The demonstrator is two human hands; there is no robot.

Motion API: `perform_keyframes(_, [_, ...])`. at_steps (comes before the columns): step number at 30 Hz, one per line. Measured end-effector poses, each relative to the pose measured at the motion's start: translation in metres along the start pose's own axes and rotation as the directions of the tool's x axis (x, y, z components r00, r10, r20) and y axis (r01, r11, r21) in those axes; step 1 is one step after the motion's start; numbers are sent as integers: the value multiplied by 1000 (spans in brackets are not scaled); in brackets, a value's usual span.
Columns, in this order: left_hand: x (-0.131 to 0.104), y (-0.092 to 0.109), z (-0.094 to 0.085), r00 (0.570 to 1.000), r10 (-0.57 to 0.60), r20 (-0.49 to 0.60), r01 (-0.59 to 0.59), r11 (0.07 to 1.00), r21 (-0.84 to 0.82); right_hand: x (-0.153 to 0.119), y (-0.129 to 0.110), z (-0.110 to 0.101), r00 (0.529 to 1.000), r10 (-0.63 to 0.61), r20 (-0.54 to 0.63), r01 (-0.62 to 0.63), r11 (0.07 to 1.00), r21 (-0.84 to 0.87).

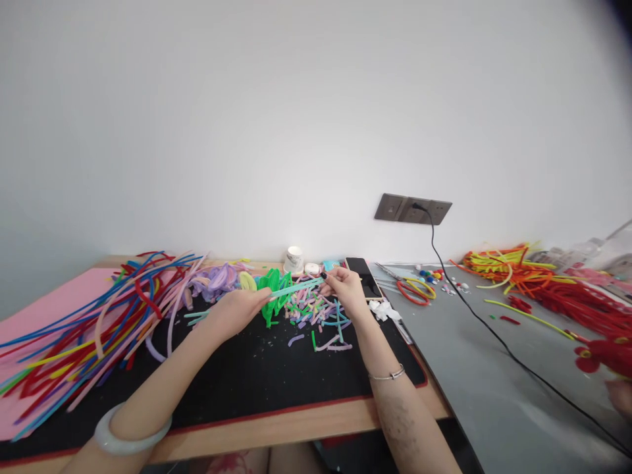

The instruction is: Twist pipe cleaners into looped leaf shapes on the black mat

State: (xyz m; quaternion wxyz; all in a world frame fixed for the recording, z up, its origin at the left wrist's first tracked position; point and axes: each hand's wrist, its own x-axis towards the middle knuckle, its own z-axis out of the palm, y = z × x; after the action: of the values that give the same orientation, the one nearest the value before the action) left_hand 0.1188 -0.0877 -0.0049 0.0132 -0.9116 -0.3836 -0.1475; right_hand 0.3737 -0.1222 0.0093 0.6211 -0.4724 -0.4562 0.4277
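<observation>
Between my two hands stretches a mint-green pipe cleaner (297, 287), apparently doubled into two strands. My left hand (245, 304) pinches its left end, and the fingertips of my right hand (342, 284) close on the right end. Just behind it stands a bundle of bright green pipe cleaners (270, 304). Under and beyond my hands lies a heap of short pastel pipe cleaner pieces (311, 308) on the black mat (237, 382). A few longer teal and lilac pieces (340, 322) lie below my right hand.
Long multicoloured pipe cleaners (113, 316) spread over the left side. A paper cup (294, 259), a phone (363, 276), crumpled tissue (385, 310) and scissors (413, 289) are farther back. A black cable (486, 329) crosses the grey table. At right, another person's hand (620, 400) is near a red figure (605, 355).
</observation>
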Motion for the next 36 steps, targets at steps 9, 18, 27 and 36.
perform_keyframes(9, [-13, -1, -21, 999, 10, 44, -9, 1000, -11, -9, -2, 5, 997, -54, 55, 51, 997, 58])
perform_keyframes(18, [4, 10, -22, 999, -20, 28, 27, 960, -278, -11, -7, -2, 982, -9, 191, -49, 954, 297])
perform_keyframes(27, [31, 45, -38, 910, 237, 340, 206, 454, -867, -22, 0, 16, 900, -92, 427, 63, 995, 81])
perform_keyframes(36, [22, 35, -19, 814, 366, 450, 474, 28, -880, -26, -1, 24, 920, -133, 370, 170, 983, -71])
